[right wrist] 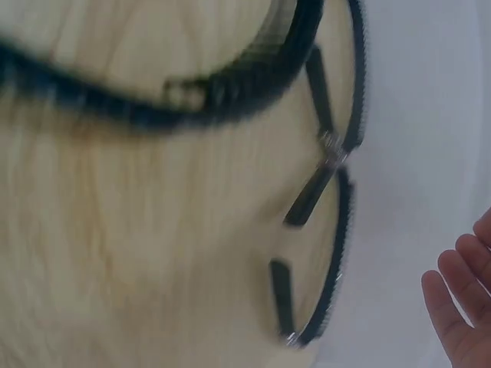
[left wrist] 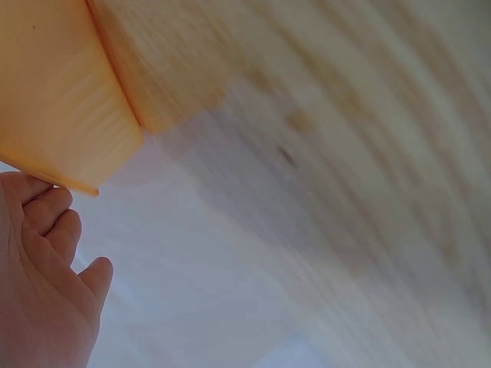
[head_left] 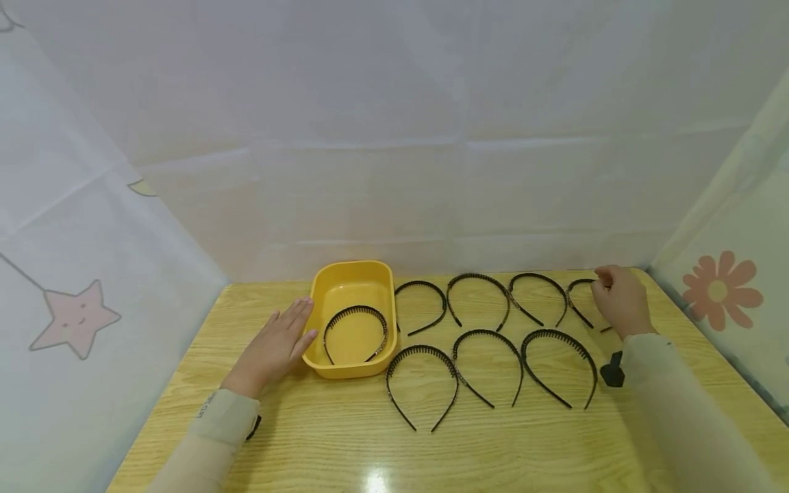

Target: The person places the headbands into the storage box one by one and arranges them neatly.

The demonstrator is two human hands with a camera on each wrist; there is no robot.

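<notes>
A yellow plastic bin stands at the back left of the table with one black toothed headband lying in it. My left hand lies along the bin's left rim, fingers fairly straight; the left wrist view shows the fingertips right at the rim. On the far right, my right hand is over the last headband of the back row, hiding part of it. In the right wrist view the right hand's fingers are relaxed, hold nothing and are apart from the headbands.
Several more black headbands lie right of the bin in two rows, among them a back-row headband and a front-row headband. A white sheet wall rises behind the wooden table, with printed side sheets left and right.
</notes>
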